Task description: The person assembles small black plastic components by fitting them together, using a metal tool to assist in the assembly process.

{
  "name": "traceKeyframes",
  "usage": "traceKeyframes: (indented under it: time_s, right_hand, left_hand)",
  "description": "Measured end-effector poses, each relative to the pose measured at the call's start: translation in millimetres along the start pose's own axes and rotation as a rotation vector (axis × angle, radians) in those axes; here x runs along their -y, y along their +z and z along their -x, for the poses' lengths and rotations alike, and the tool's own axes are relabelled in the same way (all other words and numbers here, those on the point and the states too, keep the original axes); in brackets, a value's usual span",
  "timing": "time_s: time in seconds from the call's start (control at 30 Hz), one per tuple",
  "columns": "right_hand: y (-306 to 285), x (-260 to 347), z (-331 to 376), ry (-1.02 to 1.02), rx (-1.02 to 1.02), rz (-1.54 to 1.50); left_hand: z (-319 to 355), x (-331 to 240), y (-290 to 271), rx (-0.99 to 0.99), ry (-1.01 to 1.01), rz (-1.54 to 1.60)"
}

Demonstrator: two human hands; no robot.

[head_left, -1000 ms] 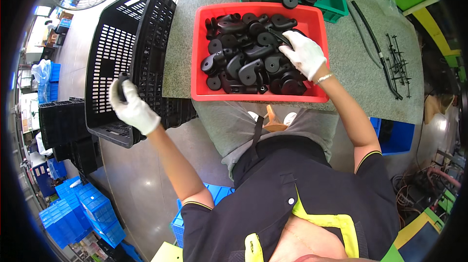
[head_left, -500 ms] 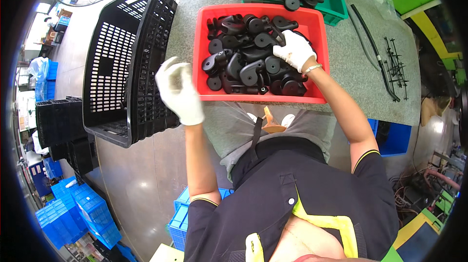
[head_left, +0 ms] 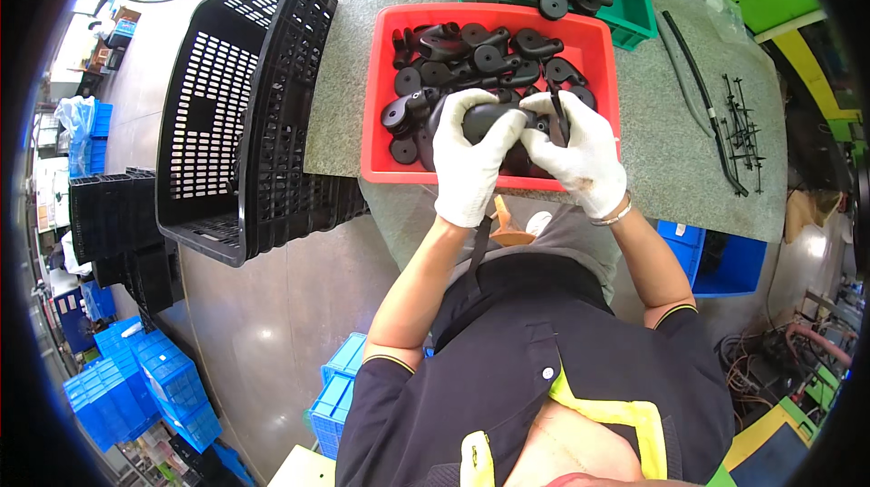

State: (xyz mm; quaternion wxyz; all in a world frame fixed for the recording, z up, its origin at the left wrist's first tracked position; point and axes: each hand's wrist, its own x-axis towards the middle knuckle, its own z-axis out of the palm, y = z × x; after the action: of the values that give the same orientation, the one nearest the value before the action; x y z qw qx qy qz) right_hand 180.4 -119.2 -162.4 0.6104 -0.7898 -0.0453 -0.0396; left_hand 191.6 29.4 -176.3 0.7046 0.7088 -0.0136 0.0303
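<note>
Perforated black crate (head_left: 263, 115): standing leftmost. Left gloved hand (head_left: 468, 163): clasping a rounded black fitting (head_left: 483, 122) over the red tub (head_left: 408, 177). Right gloved hand (head_left: 587, 161): pinching a slim dark piece (head_left: 560, 120) beside it. Risk: slack fingertips possibly dropping the fitting among similar parts (head_left: 491, 59).

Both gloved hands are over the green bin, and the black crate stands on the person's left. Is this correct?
Not green: the head view shows the gloved left hand and right hand over the red bin. The black crate does stand on the person's left.
</note>
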Motion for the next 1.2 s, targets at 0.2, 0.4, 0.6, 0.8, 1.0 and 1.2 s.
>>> traceKeyframes:
  time_s: [0.2,0.4,0.6,0.8,1.0,1.2]
  right_hand:
    - [1,9,4,0.106,0.022,-0.01]
    - [-1,0,1,0.14,0.063,-0.054]
    - [-2,-5,1,0.098,0.072,-0.017]
    - [-6,4,2,-0.053,0.086,0.175]
    - [-7,15,3,-0.207,0.142,0.289]
    - [-16,10,16,-0.194,0.133,0.437]
  left_hand:
    - [9,4,-3,-0.025,-0.126,0.141]
    - [12,6,-2,0.037,-0.183,0.427]
    - [12,22,-8,0.117,-0.121,-0.003]
    - [18,19,-9,0.091,0.062,-0.295]
    - [15,22,-7,0.221,-0.382,0.697]
    - [16,24,-5,0.125,-0.292,0.652]
